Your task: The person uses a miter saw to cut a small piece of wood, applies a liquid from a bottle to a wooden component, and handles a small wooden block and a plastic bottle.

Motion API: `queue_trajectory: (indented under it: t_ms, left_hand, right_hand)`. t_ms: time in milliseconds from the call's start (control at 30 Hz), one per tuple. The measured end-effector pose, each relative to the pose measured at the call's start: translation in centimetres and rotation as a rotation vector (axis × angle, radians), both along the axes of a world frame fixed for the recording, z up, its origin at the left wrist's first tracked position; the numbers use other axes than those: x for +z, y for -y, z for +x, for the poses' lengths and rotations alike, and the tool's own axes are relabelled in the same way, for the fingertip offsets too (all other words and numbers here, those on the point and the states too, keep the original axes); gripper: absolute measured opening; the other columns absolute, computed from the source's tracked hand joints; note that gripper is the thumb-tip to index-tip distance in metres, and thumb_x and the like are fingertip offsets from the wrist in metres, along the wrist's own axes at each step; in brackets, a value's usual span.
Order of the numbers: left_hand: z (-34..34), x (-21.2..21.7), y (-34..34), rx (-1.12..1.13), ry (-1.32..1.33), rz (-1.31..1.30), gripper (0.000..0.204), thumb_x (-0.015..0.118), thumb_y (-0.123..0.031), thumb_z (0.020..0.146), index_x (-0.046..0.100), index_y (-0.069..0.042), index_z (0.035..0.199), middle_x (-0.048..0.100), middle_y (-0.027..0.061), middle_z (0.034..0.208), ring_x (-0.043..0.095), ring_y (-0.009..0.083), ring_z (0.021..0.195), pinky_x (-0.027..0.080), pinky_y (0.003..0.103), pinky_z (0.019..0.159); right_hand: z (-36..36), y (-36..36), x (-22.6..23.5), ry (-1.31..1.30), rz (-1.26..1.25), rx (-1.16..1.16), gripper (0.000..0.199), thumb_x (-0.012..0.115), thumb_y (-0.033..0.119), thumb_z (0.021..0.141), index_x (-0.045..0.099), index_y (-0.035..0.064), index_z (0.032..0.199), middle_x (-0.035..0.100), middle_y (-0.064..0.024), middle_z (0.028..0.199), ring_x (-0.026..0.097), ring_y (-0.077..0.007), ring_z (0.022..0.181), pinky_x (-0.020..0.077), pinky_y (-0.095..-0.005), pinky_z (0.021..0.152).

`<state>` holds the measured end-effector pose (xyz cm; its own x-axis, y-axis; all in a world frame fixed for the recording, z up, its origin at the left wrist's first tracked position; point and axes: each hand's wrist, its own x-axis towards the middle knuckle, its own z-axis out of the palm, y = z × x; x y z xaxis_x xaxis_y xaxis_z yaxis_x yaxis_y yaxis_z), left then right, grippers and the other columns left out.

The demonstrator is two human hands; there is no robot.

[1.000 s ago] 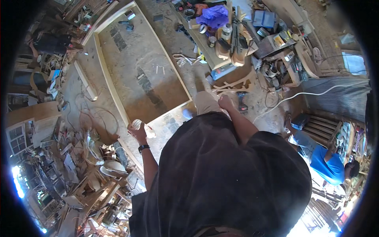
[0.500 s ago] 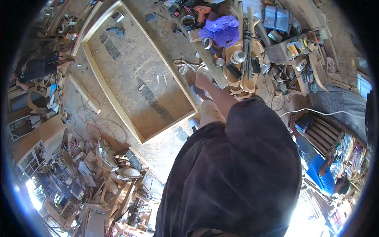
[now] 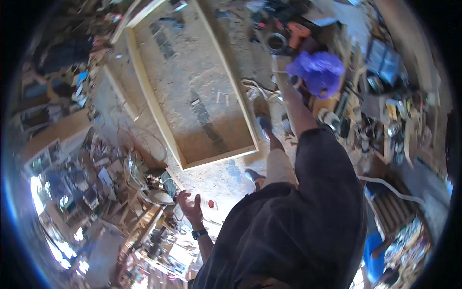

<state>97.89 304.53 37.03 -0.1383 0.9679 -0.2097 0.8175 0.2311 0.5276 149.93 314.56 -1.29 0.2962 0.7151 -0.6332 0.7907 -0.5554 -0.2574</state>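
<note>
My right hand [image 3: 291,91] reaches over the cluttered bench, close to the left side of a crumpled purple plastic bag [image 3: 317,72]. A small dark round object [image 3: 296,80] shows at its fingers; blur hides whether they grip it. My left hand [image 3: 191,208], with a dark watch [image 3: 198,233] at the wrist, hangs at the lower left with thumb and fingers apart and nothing in them. A rectangular wooden frame [image 3: 221,156] lies on the floor in front of me.
An orange power tool [image 3: 299,31] and a dark round tin [image 3: 276,43] lie beyond the bag. Right of it stands a clear blue-tinted container [image 3: 383,61]. Scrap wood [image 3: 137,212] is heaped at left. A loose plank [image 3: 121,94] lies beside the frame. A person in blue [image 3: 374,257] is at lower right.
My right hand has moved forward and right to the bag's side. My left hand has come into view. The surroundings have shifted in the picture as my head turned.
</note>
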Motion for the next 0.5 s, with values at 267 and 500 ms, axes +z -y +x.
queue_trajectory:
  t_ms: [267,500]
  left_hand:
    - [-4.3,-2.8,10.1,0.305,-0.116,-0.189,0.034,0.082,-0.019,0.069,0.063,-0.007,0.095,0.059,0.0134,0.107,0.063,0.0261,0.091,0.054,0.037,0.079]
    - [-6.5,-5.3,17.4,0.64,-0.029,-0.155,0.029,0.075,-0.016,0.066,0.066,-0.007,0.092,0.063,0.0152,0.101,0.063,0.0342,0.095,0.053,0.04,0.082]
  right_hand:
    - [-1.3,-1.2,-2.0,0.311,0.141,0.309,0.031,0.058,0.025,0.087,0.063,0.0058,0.111,0.068,-0.0152,0.098,0.067,-0.0304,0.09,0.0528,-0.046,0.074]
    - [-4.7,-2.9,0.9,0.462,0.533,0.648,0.029,0.059,0.023,0.087,0.063,0.0086,0.112,0.068,-0.0089,0.081,0.069,-0.0248,0.077,0.0539,-0.0445,0.063]
